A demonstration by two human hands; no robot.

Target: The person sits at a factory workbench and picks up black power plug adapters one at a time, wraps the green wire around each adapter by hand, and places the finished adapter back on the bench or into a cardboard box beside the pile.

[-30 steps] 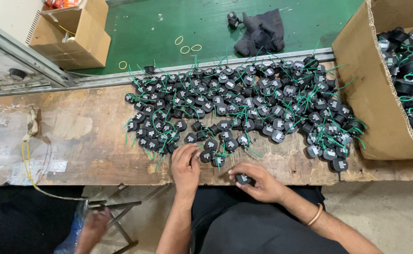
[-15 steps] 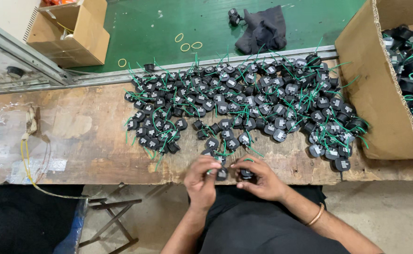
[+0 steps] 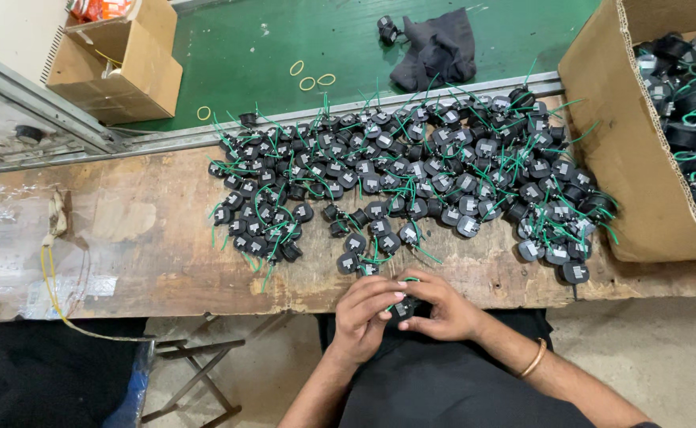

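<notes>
L hand (image 3: 366,313): fingers curled, pinching small black part (image 3: 402,308) w/ R hand.
R hand (image 3: 440,307): pinching same part from other side.
Part: at near edge of workbench (image 3: 134,246), below pile of parts (image 3: 411,182); mostly hidden, axis can't tell; green wire (image 3: 408,280) sticks up toward pile.

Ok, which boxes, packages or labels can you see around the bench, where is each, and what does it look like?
Large cardboard box: right end of the bench, brown, open, holding black parts with green wires.
Small cardboard box: far left on the green mat, brown, open-topped.
Orange packet: inside that small box, only partly seen.
White labels: small pale squares on the black parts piled on the bench.
</notes>
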